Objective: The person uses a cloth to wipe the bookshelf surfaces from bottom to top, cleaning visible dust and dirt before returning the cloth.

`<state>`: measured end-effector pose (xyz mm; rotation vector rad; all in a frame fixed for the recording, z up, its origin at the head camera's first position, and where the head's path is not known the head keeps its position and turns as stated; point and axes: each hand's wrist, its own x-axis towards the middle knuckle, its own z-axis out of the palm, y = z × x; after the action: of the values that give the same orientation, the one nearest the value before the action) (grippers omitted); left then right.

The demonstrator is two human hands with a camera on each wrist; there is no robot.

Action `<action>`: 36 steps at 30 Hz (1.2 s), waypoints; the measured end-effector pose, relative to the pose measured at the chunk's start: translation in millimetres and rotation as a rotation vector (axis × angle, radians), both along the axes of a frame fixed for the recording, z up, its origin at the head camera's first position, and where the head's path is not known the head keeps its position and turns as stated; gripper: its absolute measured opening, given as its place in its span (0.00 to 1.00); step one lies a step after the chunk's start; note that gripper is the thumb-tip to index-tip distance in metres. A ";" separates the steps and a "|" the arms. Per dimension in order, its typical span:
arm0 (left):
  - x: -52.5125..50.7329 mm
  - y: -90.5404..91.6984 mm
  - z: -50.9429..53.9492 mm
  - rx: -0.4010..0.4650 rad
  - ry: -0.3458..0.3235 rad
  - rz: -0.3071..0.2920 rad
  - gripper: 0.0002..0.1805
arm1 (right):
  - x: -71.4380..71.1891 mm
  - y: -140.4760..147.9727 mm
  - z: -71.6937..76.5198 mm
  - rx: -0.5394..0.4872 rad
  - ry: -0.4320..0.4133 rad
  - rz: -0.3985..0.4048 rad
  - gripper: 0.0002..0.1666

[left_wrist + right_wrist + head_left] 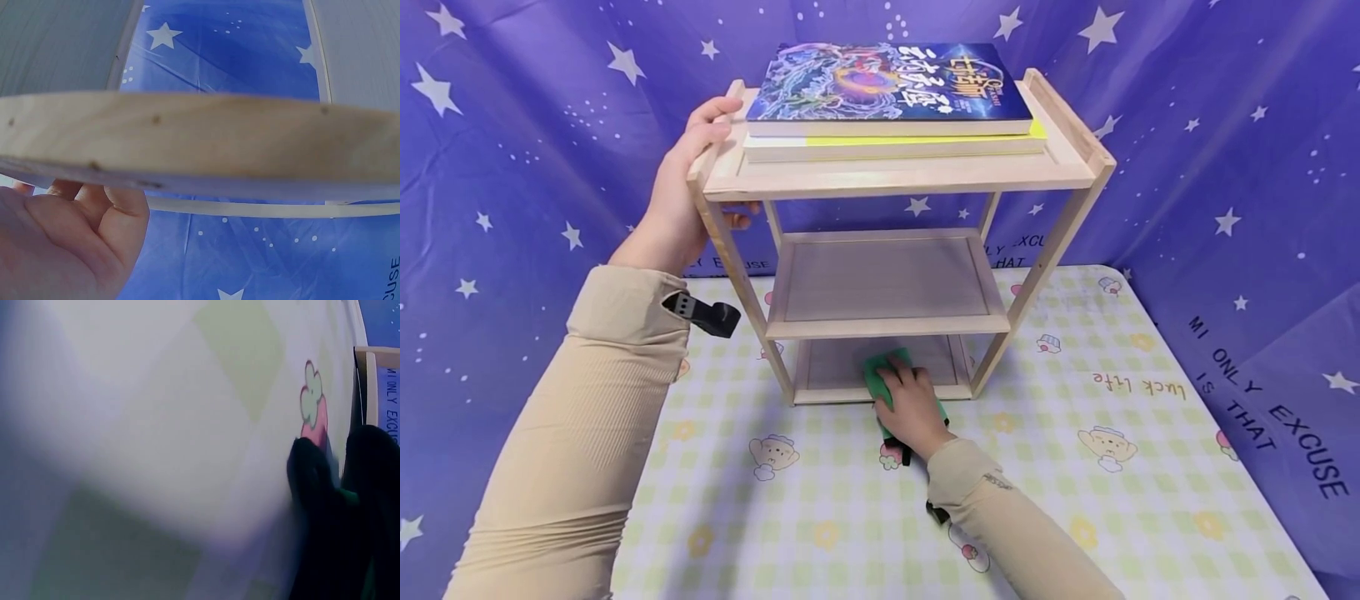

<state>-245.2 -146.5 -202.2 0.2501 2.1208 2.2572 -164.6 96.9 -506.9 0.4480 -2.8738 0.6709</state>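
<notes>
The left hand point(679, 179) grips the wooden shelf point(895, 177) at ten o'clock; the right hand point(914, 410), fingers extended, rests on green cloth point(874, 375) at six o'clock.

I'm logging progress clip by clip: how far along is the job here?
Looks done: the books lie stacked on the top shelf. In hand: the right grip has the green item at the bottom shelf's front edge; the left grip holds the upper left side of the rack. Probably left: getting that item fully in, since part juts out in front. Whether the middle shelf needs anything, I can't tell.
</notes>
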 end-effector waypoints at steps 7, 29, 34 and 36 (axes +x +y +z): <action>0.1 0.0 -0.4 0.002 -0.009 0.016 0.18 | 2.0 -11.2 4.3 0.068 -0.004 0.042 0.26; -0.3 0.2 -2.9 -0.003 0.019 0.015 0.18 | -5.1 -69.0 10.1 0.216 -0.054 0.188 0.28; -0.5 0.1 -3.0 -0.014 0.021 0.023 0.17 | -7.7 -78.1 10.5 0.243 -0.034 0.196 0.29; -0.8 0.1 -2.9 -0.015 0.021 0.026 0.18 | -9.2 -80.0 9.7 0.265 -0.021 0.197 0.29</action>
<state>-246.1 -146.3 -205.0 0.2484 2.1627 2.2611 -173.8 16.8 -497.2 0.7726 -2.9752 0.3204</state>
